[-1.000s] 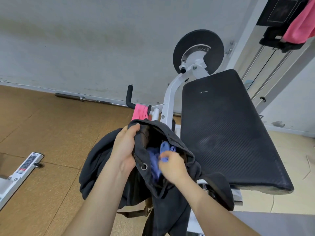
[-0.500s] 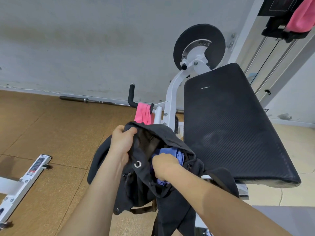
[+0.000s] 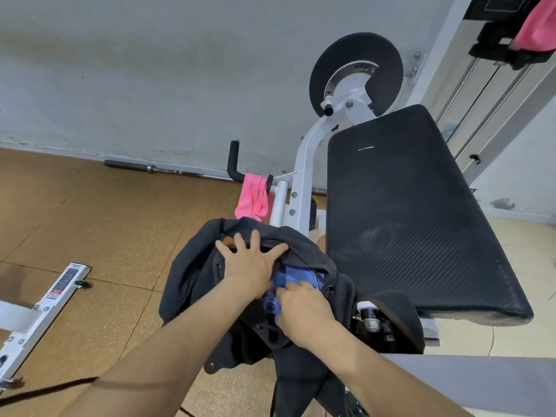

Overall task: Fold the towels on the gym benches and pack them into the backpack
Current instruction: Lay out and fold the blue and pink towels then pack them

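A black backpack [image 3: 192, 284] hangs open below the bench's near left corner. A blue towel [image 3: 296, 276] is stuffed in its mouth, partly hidden by both hands. My left hand [image 3: 251, 261] lies flat with fingers spread on the backpack's upper flap, holding nothing. My right hand [image 3: 304, 314] presses down on the blue towel inside the opening, its fingers curled into the cloth. A pink towel [image 3: 252, 200] hangs over a black handle bar just behind the backpack. Another pink towel [image 3: 538, 28] drapes over a machine at the top right.
A black padded bench [image 3: 406, 212] on a white frame [image 3: 304, 176] fills the right side, with a black weight plate [image 3: 382, 55] behind it. A barbell [image 3: 150, 168] lies along the wall. A white machine foot [image 3: 45, 308] sits on the brown floor at left.
My left hand let go of the backpack's rim and now lies flat on its flap. My right hand pushed the blue towel deeper into the opening.
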